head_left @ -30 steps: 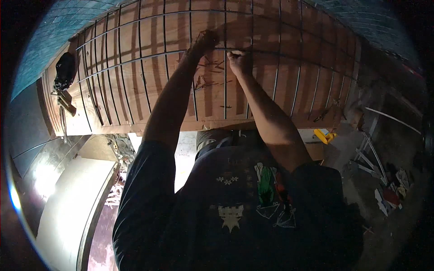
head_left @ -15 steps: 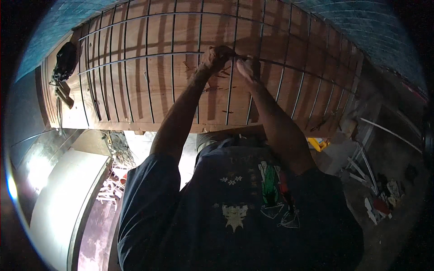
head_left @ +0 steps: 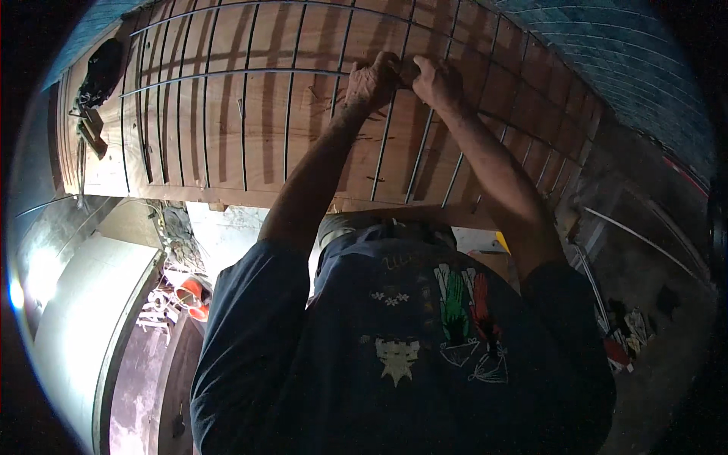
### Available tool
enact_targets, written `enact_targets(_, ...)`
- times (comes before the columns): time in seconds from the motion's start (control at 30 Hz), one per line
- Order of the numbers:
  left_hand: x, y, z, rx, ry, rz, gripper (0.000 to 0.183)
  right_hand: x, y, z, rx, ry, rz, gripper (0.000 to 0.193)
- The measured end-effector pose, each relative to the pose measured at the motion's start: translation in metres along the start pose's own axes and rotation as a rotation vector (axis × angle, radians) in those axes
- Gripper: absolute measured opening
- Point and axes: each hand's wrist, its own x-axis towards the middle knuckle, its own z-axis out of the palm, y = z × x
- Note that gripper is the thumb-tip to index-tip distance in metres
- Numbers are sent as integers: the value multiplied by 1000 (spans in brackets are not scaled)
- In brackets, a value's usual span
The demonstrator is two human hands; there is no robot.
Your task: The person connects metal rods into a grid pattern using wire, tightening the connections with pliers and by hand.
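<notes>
A grid of thin metal rods [head_left: 293, 98] lies over a wooden panel [head_left: 265, 144], with long rods crossing the several short ones. Near a crossing at the panel's upper middle, my left hand [head_left: 370, 85] is closed, its fingertips against a rod. Just to its right my right hand [head_left: 440, 82] is closed in a pinch, thumb side toward the left hand. The fingertips nearly meet over a dark spot between them. Whatever they pinch is too small and shadowed to make out.
A black bundle [head_left: 100, 72] and a short wood piece [head_left: 92, 135] lie on the panel's left end. Below left are a white board [head_left: 91, 303] and an orange container [head_left: 189, 292]. Pale strips [head_left: 637, 235] and scraps [head_left: 633, 330] lie at the right. Blue sheeting [head_left: 607, 68] borders the far side.
My right hand has shifted right and up and turned, a little further from the left. Both hands stay at the same part of the grid. The whole view has tilted slightly.
</notes>
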Motion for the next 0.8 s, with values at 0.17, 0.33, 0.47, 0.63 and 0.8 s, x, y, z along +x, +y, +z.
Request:
enact_targets(0.17,-3,-22,22,121,67,-51,43,-20,-51,-13,-98,73,338,20)
enact_targets(0.33,2,-22,29,129,114,48,39,-14,-48,40,385,173,346,22)
enact_targets(0.47,1,-32,23,161,25,164,36,2,-29,-39,312,124,160,18)
enact_targets(0.63,14,-19,14,486,-405,-110,40,-22,-43,-32,455,145,267,21)
enact_targets(0.8,4,-30,27,234,-80,-367,32,-65,-37,-24,1972,24,248,45)
